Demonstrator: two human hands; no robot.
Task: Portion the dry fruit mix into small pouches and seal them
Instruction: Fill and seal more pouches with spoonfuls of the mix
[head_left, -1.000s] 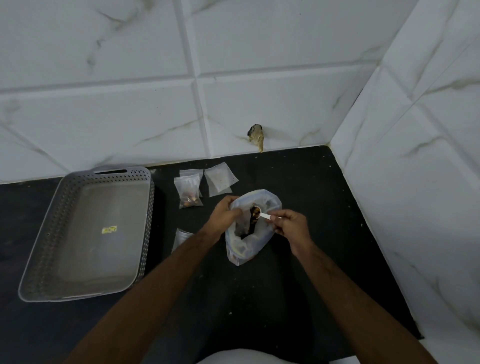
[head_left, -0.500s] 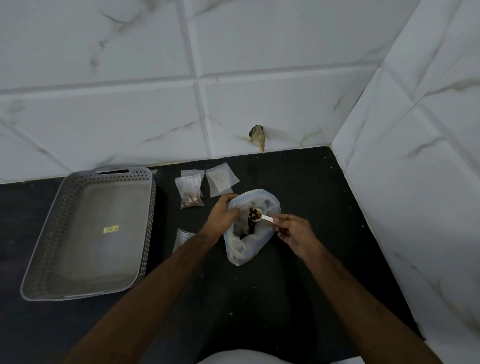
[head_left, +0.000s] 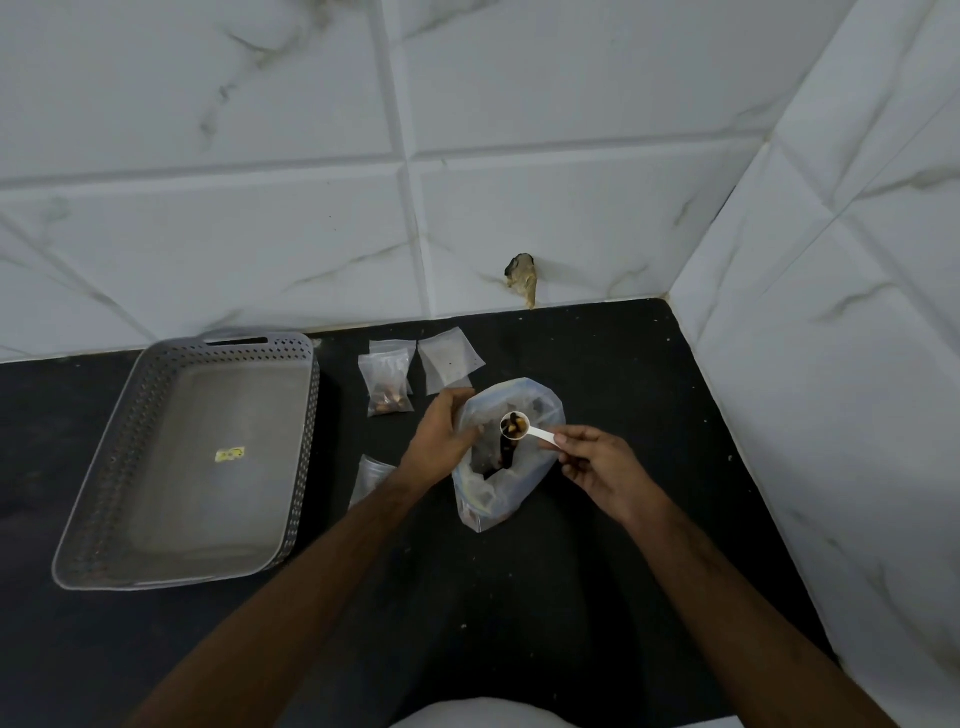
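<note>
The right hand (head_left: 605, 470) pinches the handle of a small white scoop (head_left: 522, 428) between thumb and fingertips, with the bowl level over the mouth of the big clear bag (head_left: 511, 457) and loaded with a few pieces of dry fruit mix (head_left: 514, 426). The left hand (head_left: 441, 441) grips the bag's left rim, fingers curled over the edge, keeping the mouth open. The bag is thin, floppy plastic and would likely slump shut if let go, so the rim is the place to hold it; the mix itself is light and loose and will roll off the scoop if that tilts. More dark mix sits low in the bag, though how much is hard to judge through the folds. On the black counter (head_left: 597, 597) behind the left hand lies one small pouch (head_left: 387, 387) with a portion of mix at the bottom; whether it is sealed cannot be told. Beside it is a flat pouch (head_left: 449, 358) that looks empty, and another clear pouch (head_left: 371, 475) shows partly under the left forearm. These pouches are slick and limp, best pinched at the top strip. A grey perforated basket (head_left: 140, 415) sits well to the left with only a small yellow sticker (head_left: 230, 454) on its floor. A white tiled wall (head_left: 571, 218) closes the corner.
</note>
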